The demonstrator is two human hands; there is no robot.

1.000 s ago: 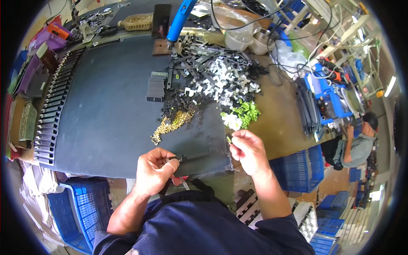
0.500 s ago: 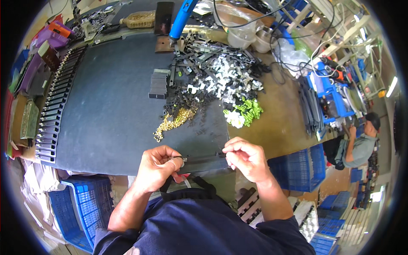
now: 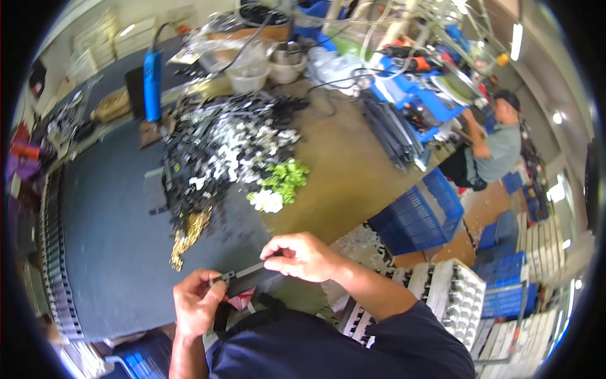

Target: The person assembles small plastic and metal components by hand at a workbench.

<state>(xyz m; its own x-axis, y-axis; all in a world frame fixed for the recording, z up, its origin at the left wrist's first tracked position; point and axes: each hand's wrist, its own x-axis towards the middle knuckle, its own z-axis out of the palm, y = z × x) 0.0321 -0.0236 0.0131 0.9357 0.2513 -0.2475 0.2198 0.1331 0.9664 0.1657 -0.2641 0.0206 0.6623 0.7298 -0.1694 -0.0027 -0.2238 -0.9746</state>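
Note:
A slim grey strip (image 3: 249, 271) with a small metallic fitting at its left end spans my two hands near the table's front edge. Thumb and fingers of my left hand (image 3: 197, 302) pinch the fitting end. My right hand (image 3: 303, 256) is closed around the strip's other end, fingertips pressed together. Just beyond my left hand lies a small heap of brass-coloured pieces (image 3: 191, 237). Farther off are piles of green pieces (image 3: 287, 179), white pieces (image 3: 230, 139) and black strips (image 3: 183, 123).
A blue pen-shaped power driver (image 3: 151, 85) hangs over the far side. A long rack of dark strips (image 3: 55, 252) lines the table's left edge. Right of the table are a blue crate (image 3: 420, 215) and a white tray (image 3: 454, 297). A co-worker (image 3: 495, 148) sits beyond.
The view has swung to the right and tilted. My hands are closer together, and the strip between them now shows more plainly, slanting up toward my right hand.

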